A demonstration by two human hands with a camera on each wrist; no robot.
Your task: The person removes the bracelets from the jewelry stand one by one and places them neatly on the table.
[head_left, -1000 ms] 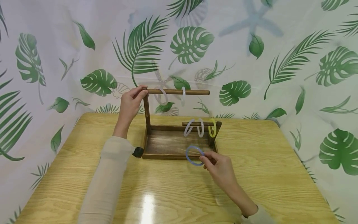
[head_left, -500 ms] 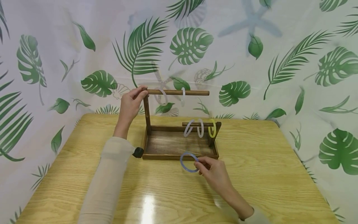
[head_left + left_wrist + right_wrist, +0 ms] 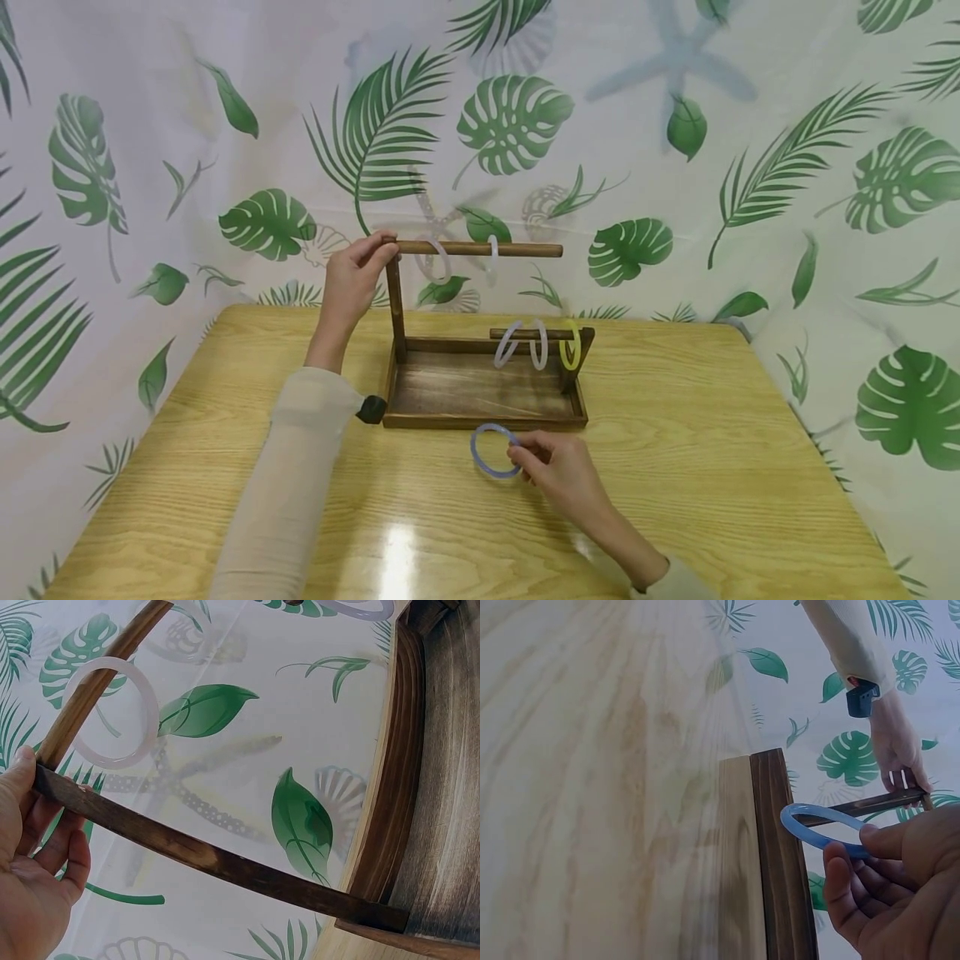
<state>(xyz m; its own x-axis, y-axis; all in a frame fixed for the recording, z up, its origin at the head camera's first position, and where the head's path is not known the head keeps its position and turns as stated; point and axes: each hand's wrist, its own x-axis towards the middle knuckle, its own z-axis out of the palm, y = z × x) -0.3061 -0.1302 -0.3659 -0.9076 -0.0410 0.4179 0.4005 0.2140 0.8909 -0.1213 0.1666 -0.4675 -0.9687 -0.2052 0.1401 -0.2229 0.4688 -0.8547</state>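
Observation:
My right hand [image 3: 564, 475] pinches a blue ring bangle [image 3: 482, 461] between thumb and fingers, in front of the wooden rack's tray [image 3: 480, 422]. In the right wrist view the blue bangle [image 3: 817, 838] overlaps the tray's edge. At the top left corner of the rack my left hand [image 3: 351, 279] grips the joint of post and upper rod [image 3: 525, 249]; the left wrist view shows thumb and fingers around that corner. Two pale bangles, one of them whitish [image 3: 492, 260], hang from the upper rod. On the lower rod [image 3: 498, 333] hang two pale bangles [image 3: 538, 345] and a yellow bangle [image 3: 571, 346].
The rack stands on a wood-grain table [image 3: 675, 467] with a leaf-patterned cloth [image 3: 645, 175] behind and at the sides. A small black device [image 3: 371, 409] sits at the left wrist, right by the tray's left front corner.
My right hand has drawn the blue bangle toward me and to the left, from over the tray's front edge to just in front of it. The left hand stays at the rack's corner.

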